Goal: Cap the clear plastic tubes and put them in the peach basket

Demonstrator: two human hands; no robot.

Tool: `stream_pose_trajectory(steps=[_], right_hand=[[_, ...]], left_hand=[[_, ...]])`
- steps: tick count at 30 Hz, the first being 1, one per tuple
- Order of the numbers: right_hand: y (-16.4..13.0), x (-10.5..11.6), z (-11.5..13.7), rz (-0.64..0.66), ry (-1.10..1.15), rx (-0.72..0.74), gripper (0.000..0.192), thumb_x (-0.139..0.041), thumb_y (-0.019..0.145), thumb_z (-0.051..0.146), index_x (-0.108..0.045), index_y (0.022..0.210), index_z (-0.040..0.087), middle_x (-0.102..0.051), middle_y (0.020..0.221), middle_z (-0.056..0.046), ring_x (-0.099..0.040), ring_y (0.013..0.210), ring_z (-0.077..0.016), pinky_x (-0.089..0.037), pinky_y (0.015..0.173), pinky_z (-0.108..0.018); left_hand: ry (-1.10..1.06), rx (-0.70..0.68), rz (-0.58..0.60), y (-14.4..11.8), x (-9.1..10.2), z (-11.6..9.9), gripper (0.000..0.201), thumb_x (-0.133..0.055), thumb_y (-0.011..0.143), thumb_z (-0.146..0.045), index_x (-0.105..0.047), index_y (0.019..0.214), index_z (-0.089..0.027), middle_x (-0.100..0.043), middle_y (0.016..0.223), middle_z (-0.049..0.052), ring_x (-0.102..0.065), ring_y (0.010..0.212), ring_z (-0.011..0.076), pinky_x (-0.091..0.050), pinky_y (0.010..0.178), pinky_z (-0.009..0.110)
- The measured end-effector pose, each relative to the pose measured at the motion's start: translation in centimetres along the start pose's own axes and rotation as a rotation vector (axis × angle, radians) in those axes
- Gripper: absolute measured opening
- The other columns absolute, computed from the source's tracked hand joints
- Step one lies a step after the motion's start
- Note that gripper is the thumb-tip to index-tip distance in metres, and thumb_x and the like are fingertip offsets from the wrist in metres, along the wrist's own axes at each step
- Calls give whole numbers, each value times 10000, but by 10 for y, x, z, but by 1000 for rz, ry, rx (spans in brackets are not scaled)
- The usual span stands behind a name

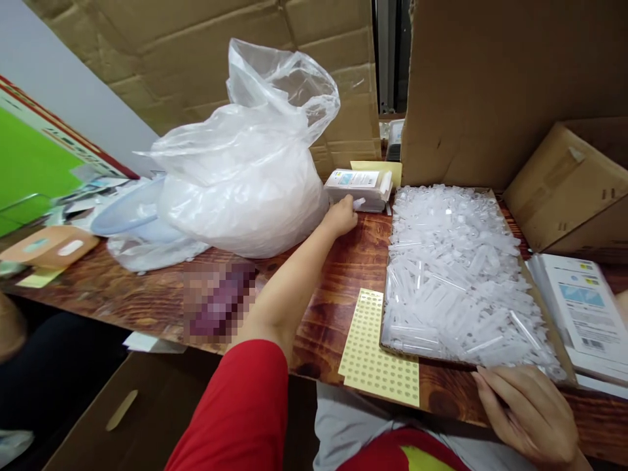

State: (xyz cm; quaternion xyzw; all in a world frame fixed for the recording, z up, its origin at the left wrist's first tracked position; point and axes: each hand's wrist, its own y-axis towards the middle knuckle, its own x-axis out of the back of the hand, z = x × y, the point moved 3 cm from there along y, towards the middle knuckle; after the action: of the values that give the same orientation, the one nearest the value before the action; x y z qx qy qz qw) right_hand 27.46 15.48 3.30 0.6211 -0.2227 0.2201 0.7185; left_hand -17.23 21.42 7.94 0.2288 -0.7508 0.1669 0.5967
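Note:
My left hand [342,216] is stretched forward beside a stack of flat white printed packages [354,178]. Its fingers are closed on a small translucent plastic piece [359,203] that sticks out toward the stack. Close to my body, my right hand [532,412] is curled at the near right edge of a shallow cardboard tray [392,281]. Its fingertips meet at the rim; anything between them is hidden. Heaped in the tray are many clear plastic tubes [456,275]. Yellow sheets of small round stickers [366,347] lie partly under the tray's left side.
A bulky clear plastic bag [250,176] stands left of my forearm, near a bluish basin [128,212]. More printed packages [581,301] lie right of the tray, below a cardboard box [564,186]. Cardboard panels [338,39] wall the back. Another person's arm [10,327] shows at far left.

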Motion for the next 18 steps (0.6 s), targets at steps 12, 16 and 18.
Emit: stream_pose_trajectory(steps=[12,16,18], right_hand=[[3,2,-2,-37,-8,-11,176,-758,861,-64,-692,977,51,-694,818,-106,-590,755,-183,-468,657,-331],[2,3,-4,-44,-27,-18,172,-763,870,-35,-688,988,65,-694,830,-106,-582,751,-189,-464,657,-339],[2,2,-5,-47,-33,-24,182,-767,867,-28,-687,1000,68,-695,841,-110,-588,756,-197,-468,661,-345]], left_hand=[[-421,-372,198,-69,0,-155,198,-610,934,-221,-504,1098,-196,-692,1167,108,-669,1056,255,-505,919,368],[-405,-416,150,-75,-17,-162,297,-678,887,-199,-507,1129,-192,-654,1282,146,-641,1168,267,-496,1018,405],[-424,-415,135,-76,-22,-158,326,-712,865,-191,-513,1123,-195,-653,1273,140,-638,1167,261,-499,1032,417]])
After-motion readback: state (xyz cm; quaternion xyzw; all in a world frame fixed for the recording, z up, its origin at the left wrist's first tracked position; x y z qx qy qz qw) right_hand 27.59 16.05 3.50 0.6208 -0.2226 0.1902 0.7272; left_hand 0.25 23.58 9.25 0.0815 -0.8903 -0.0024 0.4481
